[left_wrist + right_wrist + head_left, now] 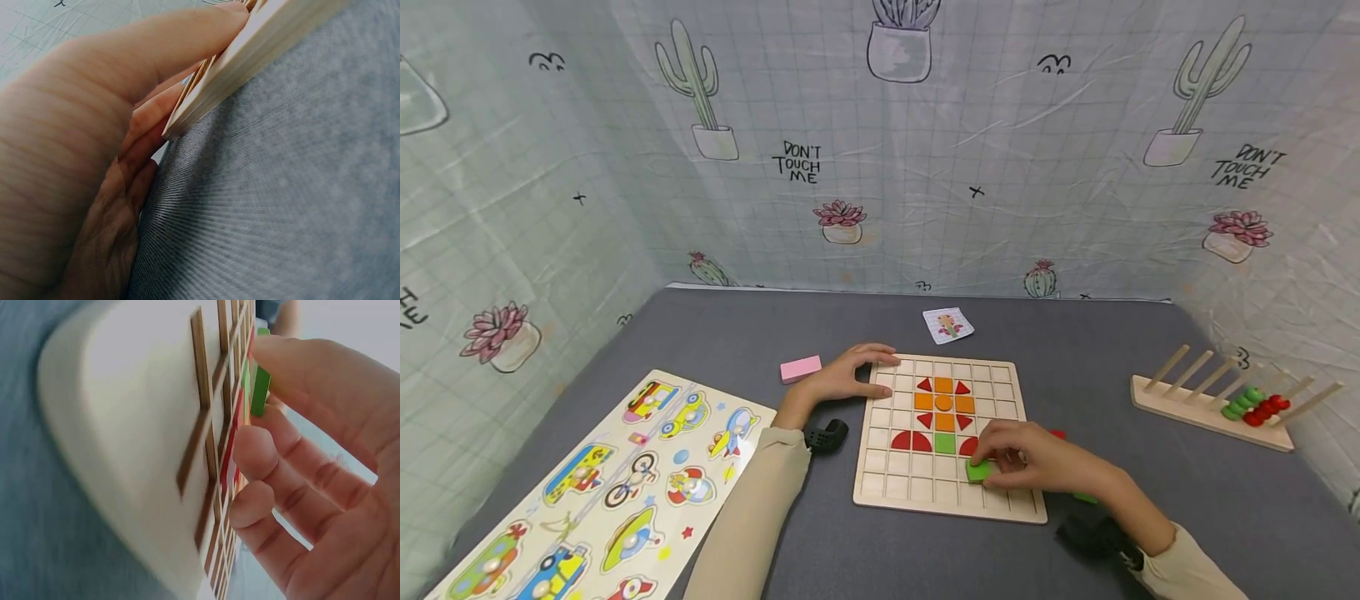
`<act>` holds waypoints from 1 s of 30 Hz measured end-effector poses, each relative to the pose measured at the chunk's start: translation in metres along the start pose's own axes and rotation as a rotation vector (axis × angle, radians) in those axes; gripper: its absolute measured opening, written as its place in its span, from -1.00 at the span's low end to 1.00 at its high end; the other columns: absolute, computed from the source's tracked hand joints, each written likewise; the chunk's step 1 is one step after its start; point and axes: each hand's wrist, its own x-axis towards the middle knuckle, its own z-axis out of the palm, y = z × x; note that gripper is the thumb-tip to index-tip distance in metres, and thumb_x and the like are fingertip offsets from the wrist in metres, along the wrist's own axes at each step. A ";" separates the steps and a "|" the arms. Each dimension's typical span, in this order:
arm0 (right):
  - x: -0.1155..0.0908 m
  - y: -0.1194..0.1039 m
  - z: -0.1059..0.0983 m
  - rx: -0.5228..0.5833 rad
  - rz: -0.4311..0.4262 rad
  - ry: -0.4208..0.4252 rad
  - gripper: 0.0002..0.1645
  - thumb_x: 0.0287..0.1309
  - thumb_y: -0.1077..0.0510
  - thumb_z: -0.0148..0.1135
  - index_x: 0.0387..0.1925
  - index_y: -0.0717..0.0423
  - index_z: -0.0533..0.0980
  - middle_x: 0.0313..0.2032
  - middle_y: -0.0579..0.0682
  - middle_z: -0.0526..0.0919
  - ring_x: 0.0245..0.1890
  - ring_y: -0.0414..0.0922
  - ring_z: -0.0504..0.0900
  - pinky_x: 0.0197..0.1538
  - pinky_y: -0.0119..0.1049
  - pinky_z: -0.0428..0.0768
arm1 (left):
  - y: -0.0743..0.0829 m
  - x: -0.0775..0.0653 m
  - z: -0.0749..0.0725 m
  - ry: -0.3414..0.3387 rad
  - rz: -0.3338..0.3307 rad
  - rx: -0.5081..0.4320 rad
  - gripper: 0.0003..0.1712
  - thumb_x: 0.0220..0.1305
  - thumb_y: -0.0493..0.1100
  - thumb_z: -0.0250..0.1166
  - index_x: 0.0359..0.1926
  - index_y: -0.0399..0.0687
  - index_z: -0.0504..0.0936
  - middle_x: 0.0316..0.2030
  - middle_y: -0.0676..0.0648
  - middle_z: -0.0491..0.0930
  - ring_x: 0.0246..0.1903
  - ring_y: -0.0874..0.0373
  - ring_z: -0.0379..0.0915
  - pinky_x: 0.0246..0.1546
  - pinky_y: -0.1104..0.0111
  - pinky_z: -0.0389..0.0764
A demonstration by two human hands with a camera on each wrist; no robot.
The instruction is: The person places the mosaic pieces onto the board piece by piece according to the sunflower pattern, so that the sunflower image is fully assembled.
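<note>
A square wooden grid board (880,487) lies on the grey table. On it is a pattern of orange squares, red triangles, red curved pieces (912,441) and one green square (944,442). Thumb and fingertip of my right hand (1033,457) pinch another green tile (259,390), tilted over the lower right cells; the hand partly covers a red piece there. My left hand (844,375) rests at the board's upper left corner, thumb on the near side and fingers extended along the far edge. A small pattern card (948,325) lies behind the board.
A vehicle puzzle board (703,508) lies at the left, and a pink block (801,369) behind the left wrist. Red (1057,434) and green (1086,498) pieces show beside the right forearm. A peg stand (1187,414) with green and red beads stands at the right.
</note>
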 end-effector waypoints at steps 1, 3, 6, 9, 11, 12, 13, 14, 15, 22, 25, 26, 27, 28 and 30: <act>0.002 -0.001 0.002 -0.008 -0.003 0.001 -0.85 0.20 0.13 0.36 -0.18 0.00 0.63 -0.25 -0.09 0.58 -0.38 -0.20 0.47 -0.36 -0.46 0.49 | -0.001 0.000 0.000 0.001 0.002 0.002 -0.38 0.19 -0.09 0.41 0.28 -0.02 0.51 0.39 -0.06 0.28 0.42 -0.04 0.03 0.40 -0.07 0.03; 0.006 -0.002 0.005 -0.021 -0.009 0.001 -0.85 0.20 0.12 0.36 -0.19 -0.01 0.63 -0.25 -0.10 0.59 -0.38 -0.21 0.47 -0.35 -0.47 0.49 | -0.001 -0.001 0.000 0.003 0.001 -0.004 -0.38 0.19 -0.09 0.41 0.28 -0.01 0.51 0.39 -0.06 0.28 0.43 -0.04 0.02 0.40 -0.07 0.03; 0.013 -0.005 0.009 -0.013 -0.007 -0.010 -0.86 0.20 0.11 0.36 -0.19 -0.01 0.64 -0.24 -0.10 0.59 -0.37 -0.21 0.47 -0.35 -0.47 0.50 | -0.002 -0.002 0.000 0.005 0.005 -0.012 -0.38 0.19 -0.09 0.41 0.28 -0.01 0.50 0.39 -0.07 0.28 0.42 -0.07 0.02 0.39 -0.10 0.03; 0.019 -0.007 0.013 0.001 0.010 -0.027 -0.86 0.20 0.12 0.36 -0.19 0.00 0.65 -0.26 -0.10 0.58 -0.41 -0.23 0.46 -0.38 -0.48 0.49 | -0.001 -0.002 0.000 0.006 0.003 -0.014 -0.38 0.19 -0.07 0.41 0.29 -0.01 0.50 0.39 -0.06 0.28 0.43 -0.07 0.02 0.38 -0.11 0.03; 0.021 -0.007 0.015 -0.011 0.024 -0.034 -0.87 0.19 0.13 0.37 -0.21 0.00 0.65 -0.28 -0.11 0.57 -0.44 -0.27 0.45 -0.40 -0.50 0.48 | -0.001 -0.002 0.000 0.004 0.001 -0.013 -0.38 0.19 -0.07 0.41 0.29 0.00 0.50 0.39 -0.05 0.28 0.43 -0.06 0.02 0.39 -0.10 0.04; 0.022 -0.007 0.016 -0.029 0.027 -0.033 -0.88 0.19 0.14 0.37 -0.22 0.00 0.65 -0.29 -0.12 0.56 -0.46 -0.29 0.43 -0.41 -0.51 0.47 | 0.000 -0.001 0.000 0.003 -0.001 -0.013 -0.37 0.19 -0.07 0.41 0.29 0.00 0.50 0.39 -0.05 0.28 0.43 -0.05 0.02 0.39 -0.09 0.04; 0.023 -0.007 0.018 -0.045 0.034 -0.031 -0.88 0.19 0.14 0.37 -0.22 0.00 0.65 -0.29 -0.13 0.56 -0.46 -0.31 0.42 -0.41 -0.52 0.46 | 0.000 -0.001 0.001 0.003 -0.003 -0.013 -0.37 0.19 -0.08 0.42 0.28 0.00 0.51 0.39 -0.05 0.28 0.43 -0.05 0.02 0.39 -0.09 0.03; 0.024 -0.008 0.019 -0.065 0.043 -0.028 -0.89 0.18 0.15 0.37 -0.23 -0.01 0.64 -0.29 -0.14 0.56 -0.47 -0.33 0.41 -0.41 -0.53 0.45 | 0.000 -0.001 0.001 0.002 -0.005 -0.012 -0.37 0.19 -0.08 0.42 0.28 -0.01 0.51 0.39 -0.05 0.28 0.43 -0.05 0.02 0.39 -0.08 0.03; 0.025 -0.008 0.020 -0.088 0.051 -0.023 -0.89 0.17 0.15 0.38 -0.23 -0.01 0.64 -0.28 -0.15 0.56 -0.46 -0.34 0.41 -0.41 -0.54 0.45 | 0.000 -0.001 0.001 0.002 -0.007 -0.012 -0.37 0.19 -0.09 0.42 0.28 -0.01 0.51 0.39 -0.05 0.28 0.43 -0.05 0.02 0.39 -0.08 0.03; 0.028 -0.010 0.022 -0.155 0.104 -0.005 -0.86 0.17 0.14 0.38 -0.20 -0.01 0.64 -0.21 -0.18 0.55 -0.44 -0.36 0.39 -0.36 -0.54 0.43 | 0.001 0.000 0.000 0.003 0.000 -0.012 -0.38 0.19 -0.09 0.41 0.28 -0.02 0.51 0.38 -0.07 0.28 0.42 -0.05 0.04 0.39 -0.07 0.04; 0.029 -0.011 0.022 -0.163 0.107 -0.008 -0.86 0.18 0.15 0.36 -0.20 -0.01 0.64 -0.21 -0.18 0.55 -0.42 -0.34 0.40 -0.32 -0.53 0.44 | 0.000 0.000 0.000 0.005 0.013 -0.012 -0.39 0.20 -0.07 0.40 0.28 -0.02 0.51 0.38 -0.08 0.29 0.42 -0.06 0.05 0.39 -0.07 0.05; 0.030 -0.012 0.023 -0.168 0.111 -0.010 -0.87 0.19 0.15 0.36 -0.20 -0.01 0.64 -0.22 -0.18 0.55 -0.41 -0.33 0.40 -0.31 -0.52 0.44 | 0.000 0.000 0.000 0.005 0.015 -0.012 -0.39 0.20 -0.07 0.40 0.28 -0.02 0.51 0.37 -0.08 0.29 0.42 -0.06 0.05 0.39 -0.07 0.06; 0.031 -0.012 0.023 -0.177 0.114 -0.012 -0.88 0.20 0.14 0.35 -0.20 -0.02 0.64 -0.22 -0.19 0.55 -0.40 -0.33 0.40 -0.30 -0.52 0.44 | 0.000 0.000 0.000 0.005 0.014 -0.015 -0.39 0.20 -0.07 0.40 0.28 -0.02 0.51 0.37 -0.08 0.30 0.41 -0.06 0.05 0.39 -0.07 0.06; 0.032 -0.013 0.024 -0.184 0.119 -0.013 -0.89 0.20 0.14 0.35 -0.21 -0.03 0.64 -0.22 -0.20 0.55 -0.39 -0.32 0.40 -0.29 -0.52 0.43 | 0.001 0.000 0.000 0.005 0.014 -0.016 -0.39 0.20 -0.07 0.40 0.28 -0.03 0.51 0.37 -0.08 0.29 0.42 -0.06 0.05 0.39 -0.07 0.06; 0.033 -0.013 0.024 -0.195 0.130 -0.017 -0.91 0.21 0.13 0.34 -0.23 -0.04 0.63 -0.22 -0.21 0.54 -0.38 -0.32 0.41 -0.28 -0.52 0.43 | 0.001 0.000 0.000 0.004 0.012 -0.018 -0.39 0.20 -0.07 0.40 0.28 -0.03 0.51 0.38 -0.08 0.29 0.42 -0.06 0.04 0.39 -0.08 0.05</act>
